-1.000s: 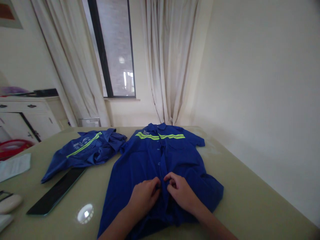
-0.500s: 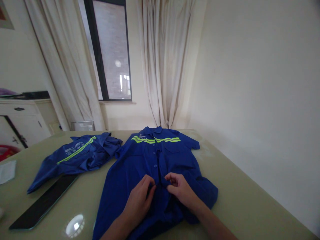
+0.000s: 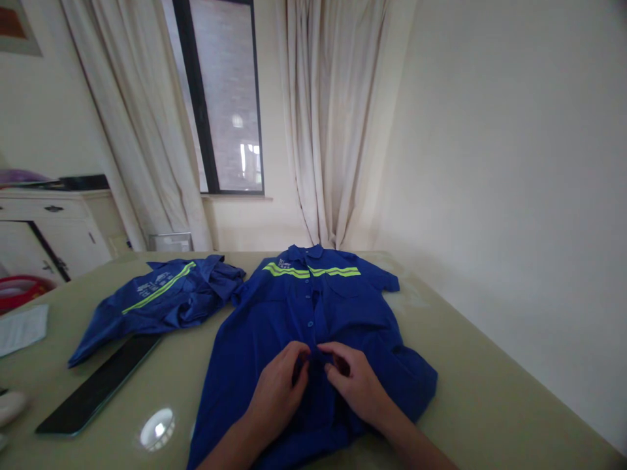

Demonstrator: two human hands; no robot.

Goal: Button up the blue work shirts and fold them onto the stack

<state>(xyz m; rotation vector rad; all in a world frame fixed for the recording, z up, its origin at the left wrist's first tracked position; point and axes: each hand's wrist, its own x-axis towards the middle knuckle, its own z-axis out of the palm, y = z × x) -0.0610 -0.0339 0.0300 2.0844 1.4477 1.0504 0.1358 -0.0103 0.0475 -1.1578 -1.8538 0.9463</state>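
Observation:
A blue short-sleeved work shirt [image 3: 274,316] with yellow-green reflective stripes lies front up, its collar toward the far edge of the table. My left hand [image 3: 281,385] is at the lower part of its button front, thumb and fingers closed on the cloth by the opening. Just across from it, my right hand [image 3: 355,378] has its fingers curled on the other front edge, pinching the fabric. Several buttons show above my hands along the front. The fingertips partly hide the cloth they hold.
Left of the shirt, a second blue striped shirt [image 3: 161,303] lies crumpled, overlapping a dark flat panel [image 3: 100,385]. A white paper [image 3: 24,328] and a blurred white object [image 3: 10,406] are at the left of the table [image 3: 482,385]. A wall [image 3: 514,163] rises on the right.
My two hands have come slightly closer together at the shirt's front, and the gap in the opening has narrowed. The whole view has shifted a little to the left.

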